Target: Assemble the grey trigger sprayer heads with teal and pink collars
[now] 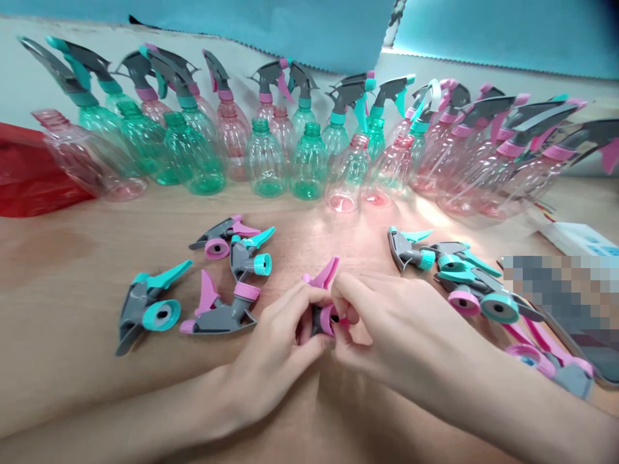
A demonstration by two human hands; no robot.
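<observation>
A grey and pink trigger spray head [325, 276] is between my hands, low over the table's middle. My left hand [283, 322] is closed around its grey body, with the pink trigger pointing up and away. My right hand [387, 316] pinches at the pink screw collar; anything small inside those fingertips is hidden. Left of my hands lie several loose spray heads, among them a turquoise-collared one [133, 309] and a pink-collared one [227, 316]. On the right, beside my right forearm, is a pile of more spray heads [483, 290].
Across the back stand clear green bottles [268, 161] and pink bottles [345, 177], some topped with spray heads, others with bare necks. A red bag [33, 171] is at far left. A phone-like dark slab [575, 341] and a white box [580, 240] lie at right.
</observation>
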